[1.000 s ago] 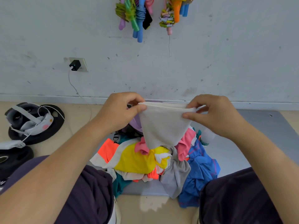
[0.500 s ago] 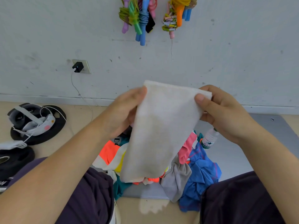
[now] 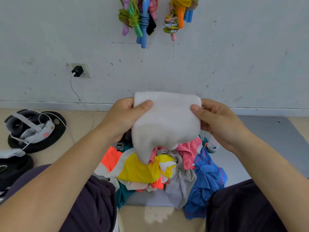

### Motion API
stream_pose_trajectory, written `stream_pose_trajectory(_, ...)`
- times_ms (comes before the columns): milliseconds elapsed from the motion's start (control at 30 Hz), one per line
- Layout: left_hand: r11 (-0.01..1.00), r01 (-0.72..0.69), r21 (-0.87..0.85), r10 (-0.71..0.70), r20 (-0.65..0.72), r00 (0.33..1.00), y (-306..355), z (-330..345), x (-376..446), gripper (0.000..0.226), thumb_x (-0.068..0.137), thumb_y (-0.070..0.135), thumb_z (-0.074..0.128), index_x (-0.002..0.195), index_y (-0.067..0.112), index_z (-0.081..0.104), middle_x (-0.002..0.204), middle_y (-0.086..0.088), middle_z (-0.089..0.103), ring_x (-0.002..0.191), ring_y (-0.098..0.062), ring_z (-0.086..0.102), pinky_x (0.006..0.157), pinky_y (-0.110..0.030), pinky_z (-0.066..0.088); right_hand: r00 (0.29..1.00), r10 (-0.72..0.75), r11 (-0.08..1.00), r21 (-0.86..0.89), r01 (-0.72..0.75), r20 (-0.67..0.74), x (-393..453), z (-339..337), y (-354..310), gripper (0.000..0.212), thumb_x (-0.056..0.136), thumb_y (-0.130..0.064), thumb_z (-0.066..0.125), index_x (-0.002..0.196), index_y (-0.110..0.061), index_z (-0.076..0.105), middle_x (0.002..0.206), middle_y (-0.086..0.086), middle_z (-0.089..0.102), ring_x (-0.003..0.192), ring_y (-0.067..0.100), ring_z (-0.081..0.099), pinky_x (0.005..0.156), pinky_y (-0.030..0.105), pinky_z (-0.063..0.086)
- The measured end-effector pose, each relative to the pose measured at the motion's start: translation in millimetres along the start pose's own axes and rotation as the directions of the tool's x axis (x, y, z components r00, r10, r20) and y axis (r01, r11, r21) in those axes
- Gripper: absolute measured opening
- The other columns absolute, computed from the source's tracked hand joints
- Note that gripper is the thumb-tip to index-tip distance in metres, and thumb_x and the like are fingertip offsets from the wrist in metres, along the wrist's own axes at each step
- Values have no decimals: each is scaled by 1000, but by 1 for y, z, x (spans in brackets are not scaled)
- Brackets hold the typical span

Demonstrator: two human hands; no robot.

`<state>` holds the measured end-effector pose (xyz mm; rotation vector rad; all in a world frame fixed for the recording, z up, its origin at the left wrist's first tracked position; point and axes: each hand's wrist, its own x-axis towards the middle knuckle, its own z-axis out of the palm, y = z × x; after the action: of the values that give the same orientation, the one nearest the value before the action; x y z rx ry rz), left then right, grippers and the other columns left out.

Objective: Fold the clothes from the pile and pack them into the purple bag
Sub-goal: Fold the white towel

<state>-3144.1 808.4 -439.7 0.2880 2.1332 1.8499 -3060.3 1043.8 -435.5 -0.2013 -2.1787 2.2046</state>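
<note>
A folded white cloth (image 3: 167, 121) is held up in front of me over the pile of clothes (image 3: 155, 171). My left hand (image 3: 123, 118) grips its left edge, thumb on the front. My right hand (image 3: 215, 121) grips its right edge the same way. The cloth's lower part sags down onto the pile. The pile is a heap of yellow, orange, pink, grey, teal and blue garments on a grey mat (image 3: 270, 136) between my knees. The purple bag is hidden behind the cloth and my hands.
A plastic water bottle (image 3: 212, 145) lies just right of the pile. A headset on black weight plates (image 3: 33, 131) sits at the left. A charger cable (image 3: 83, 104) hangs from a wall socket. Jump ropes (image 3: 140, 19) hang on the wall.
The white cloth has been folded shorter: it hung long half a second ago and is now a compact, wider rectangle. Both hands shifted to grip its side edges.
</note>
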Motion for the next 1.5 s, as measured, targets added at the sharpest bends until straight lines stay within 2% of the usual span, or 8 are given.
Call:
stream_pose_trajectory(267,984,-101,-145,98,-31,995,-2,2,3,45,86,36,63,128,49,51,87,-13,67,77,-24,61,64,-34,50,986,-37,999,-2,37,-165,0,6,-1,12,92,-22,64,101,-15,61,81,15,66,73,20,63,71,37,54)
stream_pose_trajectory(567,971,-234,-44,235,18,972,-7,0,2,38,83,1,73,111,26,68,96,0,77,90,-13,73,78,-20,53,987,-150,989,-17,149,-50,0,1,-6,33,85,-6,70,113,-23,67,91,6,77,82,15,72,70,20,55)
stream_pose_trajectory(767,949,-256,186,267,-37,963,-8,-3,6,35,79,6,79,106,28,70,89,14,76,86,-4,72,74,-11,51,962,-237,898,-410,162,-139,2,1,-5,25,83,-8,74,99,-27,70,81,-14,75,75,-3,68,67,6,48)
stream_pose_trajectory(900,910,-271,313,302,-51,952,-8,-3,6,27,79,10,80,89,34,70,84,18,75,79,0,71,73,-12,51,935,-345,649,-741,173,-83,2,2,-4,14,85,-19,72,94,-29,69,79,-17,67,77,3,65,71,15,50)
stream_pose_trajectory(1100,810,-374,452,438,-43,898,-7,-3,6,26,82,19,77,88,42,65,96,16,58,89,2,57,78,-12,44,913,-405,593,-746,304,51,4,-6,-7,18,86,-17,69,88,-32,58,89,-6,50,84,-1,50,71,7,39)
stream_pose_trajectory(1233,945,-258,200,243,98,965,-3,-5,6,12,83,33,67,94,31,62,95,14,63,90,-3,59,82,-23,45,966,-243,841,-478,254,85,1,-9,-10,12,94,-18,62,91,-28,56,80,-10,55,68,4,49,61,13,41)
stream_pose_trajectory(1400,986,-143,-88,145,15,989,1,4,0,16,94,31,64,101,16,66,88,5,73,80,-12,67,69,-27,54,982,-181,957,-222,187,45,-3,-2,-13,3,98,-22,54,97,-23,52,69,-7,60,59,10,52,51,18,47)
stream_pose_trajectory(1500,931,122,-345,-64,173,983,4,9,-7,32,84,45,68,97,17,75,100,-4,75,87,-17,72,67,-26,57,985,-169,968,-196,160,-33,-4,2,-12,4,98,-28,54,95,-30,53,75,3,57,64,18,47,53,29,45)
